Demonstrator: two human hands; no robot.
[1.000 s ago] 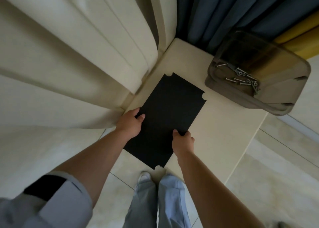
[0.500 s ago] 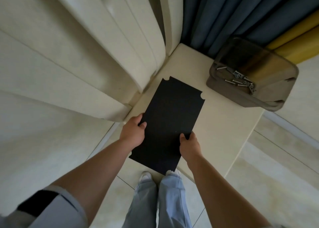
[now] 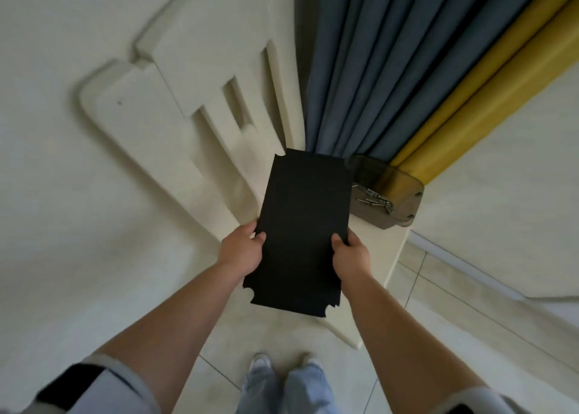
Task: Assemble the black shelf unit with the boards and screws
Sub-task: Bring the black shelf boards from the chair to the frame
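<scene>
Both grips, left hand (image 3: 242, 250) and right hand (image 3: 349, 255), pinch the black board (image 3: 302, 228); the tinted bin (image 3: 387, 200) holds seemingly loose screws (image 3: 376, 200).

Cream chair (image 3: 194, 138): seen in the upper left and centre of the frame, slatted back, blurred. Blue curtain (image 3: 369, 69): hung in folds at upper centre. Yellow curtain (image 3: 488, 84): hung at the upper right, beside the blue. Cream table (image 3: 388, 257): placed right of centre, under the curtains. Pale tiled floor (image 3: 438, 319): seen across the lower frame, grout lines visible. Soft daylight is cast throughout.
</scene>
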